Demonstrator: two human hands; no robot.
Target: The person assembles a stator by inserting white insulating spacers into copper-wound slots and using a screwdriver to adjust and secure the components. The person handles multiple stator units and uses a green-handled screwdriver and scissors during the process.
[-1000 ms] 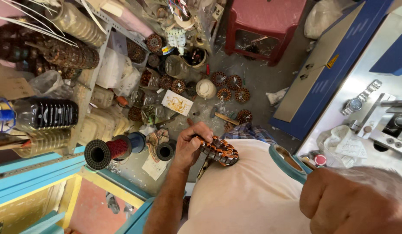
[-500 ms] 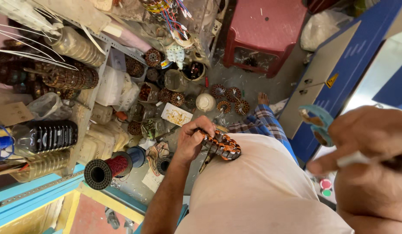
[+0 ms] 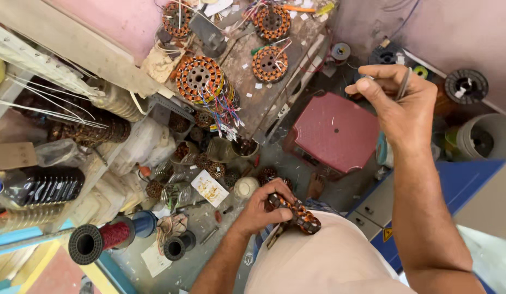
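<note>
Cluttered floor below: left hand [image 3: 261,209] grips a stator [image 3: 297,215] at bottom centre, angled lower right; right hand [image 3: 397,100] pinches a thin tool [image 3: 404,83] upright.

A cramped motor-rewinding workshop. Round copper-wound stator cores with coloured leads [image 3: 201,80] crowd a scarred wooden workbench [image 3: 253,103]. A black-flanged spool of red wire [image 3: 103,239] lies on the littered concrete floor [image 3: 209,256].

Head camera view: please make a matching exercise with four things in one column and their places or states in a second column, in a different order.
Things:
1. left hand
2. right hand
3. red wire spool
4. red plastic stool

Places or states:
A. lying on the floor at lower left
B. raised, pinching a thin metal tool
C. on the floor beside the wooden bench
D. holding a wound stator on the lap

Pairs: 1-D, 2-B, 3-A, 4-C
</note>
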